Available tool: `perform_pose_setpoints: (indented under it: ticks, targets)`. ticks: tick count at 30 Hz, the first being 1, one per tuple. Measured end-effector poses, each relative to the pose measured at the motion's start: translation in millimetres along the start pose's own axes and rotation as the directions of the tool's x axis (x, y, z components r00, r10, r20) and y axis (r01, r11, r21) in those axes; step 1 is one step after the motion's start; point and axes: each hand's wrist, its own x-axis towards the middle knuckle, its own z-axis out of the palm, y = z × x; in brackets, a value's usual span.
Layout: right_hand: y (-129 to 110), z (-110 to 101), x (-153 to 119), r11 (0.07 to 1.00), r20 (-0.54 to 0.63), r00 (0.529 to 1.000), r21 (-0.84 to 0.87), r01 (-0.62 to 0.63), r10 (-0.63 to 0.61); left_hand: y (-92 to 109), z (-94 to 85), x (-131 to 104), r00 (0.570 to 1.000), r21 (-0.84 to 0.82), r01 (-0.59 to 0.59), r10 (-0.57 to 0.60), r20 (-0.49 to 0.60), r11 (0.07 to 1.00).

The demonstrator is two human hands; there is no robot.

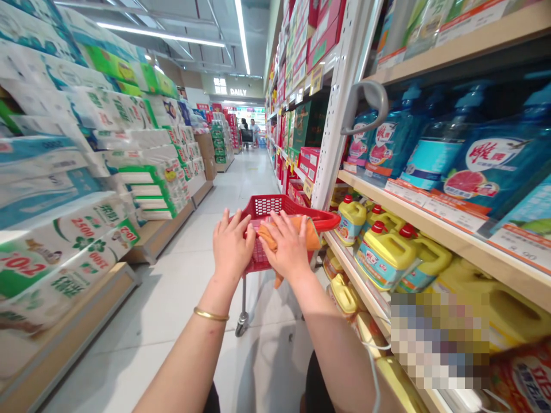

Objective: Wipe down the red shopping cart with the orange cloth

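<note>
A red plastic shopping cart (271, 203) stands right in front of me, its perforated basket partly covered by my hands. My left hand (232, 241) rests over the near left side of the cart, fingers spread and stretched forward, with a gold bangle (210, 314) on that wrist. On an orange cloth (310, 232) lies my right hand (284, 245), its fingers also apart and extended. The cloth is draped across the near rim, and a corner dangles under the palm. What lies under both palms is hidden, as is most of the basket's inside.
Stacked tissue packs (86, 229) line the left side on low platforms. Close on the right, a shelf (430, 212) holds blue pump bottles (434, 149) and yellow detergent jugs (383, 252). A grey handle (365, 106) juts from its upright. People (253, 129) stand far down the aisle.
</note>
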Motion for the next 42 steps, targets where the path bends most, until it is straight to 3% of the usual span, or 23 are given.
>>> perform_pose_setpoints:
  ticks: [1,3,5,7,8,9,11,14,16,18,21,24,26,28,32,35,37,39,42]
  targets:
    - [4,-2,1,1.000,-0.008,1.000,0.000,-0.010,0.010,-1,-0.4,0,1.000,-0.001,-0.005,0.005,0.003,1.000]
    - [26,-7,0,0.987,-0.097,0.983,-0.013,-0.160,0.158,-2,-1.9,-1,1.000,0.000,-0.014,0.014,0.010,1.000]
    - [56,-14,-2,0.916,-0.223,0.894,-0.012,-0.402,0.389,-1,-3.5,-2,1.000,0.003,-0.020,0.020,0.014,1.000]
    - [80,-18,-4,0.802,-0.317,0.758,0.011,-0.598,0.570,1,-4.5,-3,1.000,0.005,-0.020,0.020,0.012,1.000]
    - [84,-19,-4,0.765,-0.341,0.715,0.019,-0.644,0.610,2,-4.6,-4,1.000,0.004,-0.017,0.017,0.009,1.000]
    - [83,-19,-5,0.759,-0.345,0.709,0.018,-0.651,0.615,2,-4.4,-4,1.000,0.002,-0.012,0.012,0.005,1.000]
    - [65,-16,-5,0.825,-0.304,0.786,-0.003,-0.566,0.538,2,-3.2,-3,1.000,0.002,0.003,-0.003,-0.001,1.000]
    - [16,-6,-2,0.964,-0.132,0.956,-0.014,-0.264,0.260,-2,-0.6,-2,1.000,0.007,0.017,-0.017,-0.004,1.000]
    - [-7,-2,1,0.998,-0.021,0.998,0.017,-0.062,0.062,-6,0.1,-2,1.000,0.009,0.009,-0.009,-0.002,1.000]
    - [-9,-2,3,0.999,0.000,1.000,0.033,0.007,-0.007,-8,-0.2,-2,1.000,0.010,-0.006,0.006,0.000,1.000]
    - [27,-8,0,0.980,-0.137,0.971,0.007,-0.197,0.196,-6,-1.3,-3,1.000,0.008,-0.015,0.015,0.003,1.000]
    - [72,-15,-5,0.864,-0.314,0.821,-0.007,-0.504,0.477,-2,-1.3,-4,1.000,-0.006,-0.015,0.015,0.015,1.000]
    - [84,-17,-7,0.803,-0.367,0.749,-0.010,-0.596,0.552,1,-0.6,-3,1.000,-0.014,-0.006,0.006,0.014,1.000]
    - [74,-15,-7,0.833,-0.339,0.788,-0.020,-0.553,0.514,2,0.3,-3,1.000,-0.015,0.009,-0.009,0.006,1.000]
    - [17,-6,-3,0.982,-0.124,0.974,-0.013,-0.190,0.187,1,0.6,-1,1.000,-0.003,0.014,-0.014,-0.003,1.000]
    - [-1,-4,1,1.000,-0.024,1.000,0.017,-0.015,0.016,-1,-0.7,-1,1.000,0.003,0.011,-0.011,-0.001,1.000]
    - [13,-7,2,0.995,-0.081,0.992,0.007,-0.101,0.101,-1,-1.8,-1,1.000,0.001,0.013,-0.013,0.003,1.000]
    - [41,-11,-1,0.954,-0.195,0.937,-0.010,-0.298,0.291,0,-2.7,-2,1.000,-0.002,0.011,-0.011,0.009,1.000]
    - [77,-15,-5,0.828,-0.337,0.780,-0.004,-0.561,0.527,2,-2.7,-3,1.000,-0.006,0.004,-0.004,0.020,1.000]
